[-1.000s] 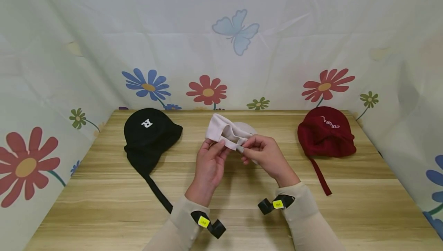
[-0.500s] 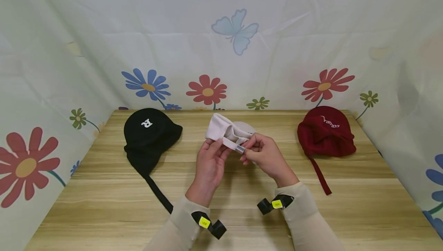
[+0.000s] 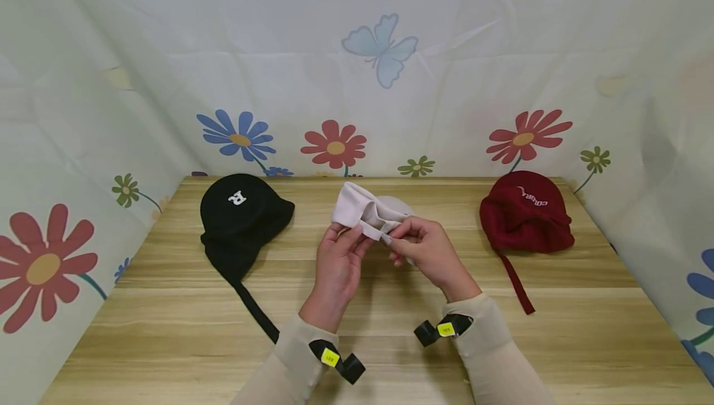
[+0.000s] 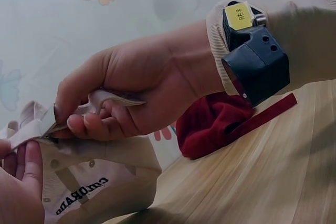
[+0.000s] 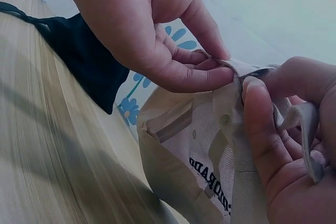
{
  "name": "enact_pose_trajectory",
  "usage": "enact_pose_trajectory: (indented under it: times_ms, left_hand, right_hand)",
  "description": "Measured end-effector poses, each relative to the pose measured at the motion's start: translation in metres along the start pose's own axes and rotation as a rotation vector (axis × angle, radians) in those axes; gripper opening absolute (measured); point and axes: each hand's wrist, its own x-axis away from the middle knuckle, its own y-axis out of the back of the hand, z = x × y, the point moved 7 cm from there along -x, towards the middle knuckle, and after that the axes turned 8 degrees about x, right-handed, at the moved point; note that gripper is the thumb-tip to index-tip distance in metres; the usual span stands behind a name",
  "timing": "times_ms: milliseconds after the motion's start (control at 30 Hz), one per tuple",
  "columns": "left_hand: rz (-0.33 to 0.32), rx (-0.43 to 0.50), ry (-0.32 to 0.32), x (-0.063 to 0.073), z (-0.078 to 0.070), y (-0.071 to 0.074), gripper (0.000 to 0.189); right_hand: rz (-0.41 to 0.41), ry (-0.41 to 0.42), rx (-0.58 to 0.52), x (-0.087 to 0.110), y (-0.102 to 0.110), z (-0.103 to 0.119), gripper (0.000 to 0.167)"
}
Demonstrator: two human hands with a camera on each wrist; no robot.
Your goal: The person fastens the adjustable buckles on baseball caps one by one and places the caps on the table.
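A pale off-white cap (image 3: 350, 203) is held up over the middle of the table, its back opening facing me. My left hand (image 3: 339, 268) pinches the left part of its narrow back strap (image 3: 369, 231) between thumb and fingers. At the strap's other side, my right hand (image 3: 435, 253) pinches around a small metal buckle (image 3: 386, 239), mostly covered by the thumb. A loose strap tail (image 5: 304, 129) curls across the right palm in the right wrist view. Dark lettering (image 4: 84, 195) shows on the cap's crown in the left wrist view.
A black cap (image 3: 240, 219) with a white letter lies at the left, its long strap trailing toward my left sleeve. On the right rests a dark red cap (image 3: 521, 219), strap hanging forward. Flower-printed cloth (image 3: 279, 76) walls the wooden table (image 3: 586, 330) at back and sides.
The buckle showed more plainly half a second ago; now the right thumb has shifted left over it. Both hands otherwise keep their places, and the other caps have not moved.
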Motion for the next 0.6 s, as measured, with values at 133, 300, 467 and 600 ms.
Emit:
enact_pose_trajectory:
  times_ms: [133,300,467,600]
  left_hand:
    - [0.007,-0.016,-0.008,-0.0004,0.0019,0.0007,0.02]
    - [0.013,-0.02,-0.014,0.0,0.0033,0.0002,0.021]
    - [0.015,-0.006,-0.019,-0.0002,0.003,-0.0002,0.022]
    - [0.029,0.008,-0.012,-0.0005,0.003,-0.0007,0.022]
  right_hand:
    - [-0.006,0.011,0.002,0.0007,-0.0009,0.0012,0.01]
    - [0.0,0.02,-0.033,0.0014,-0.0017,0.001,0.01]
    - [0.027,0.036,-0.088,0.0008,-0.0025,0.0009,0.008]
    - [0.031,0.036,-0.095,0.0002,-0.0038,0.0014,0.016]
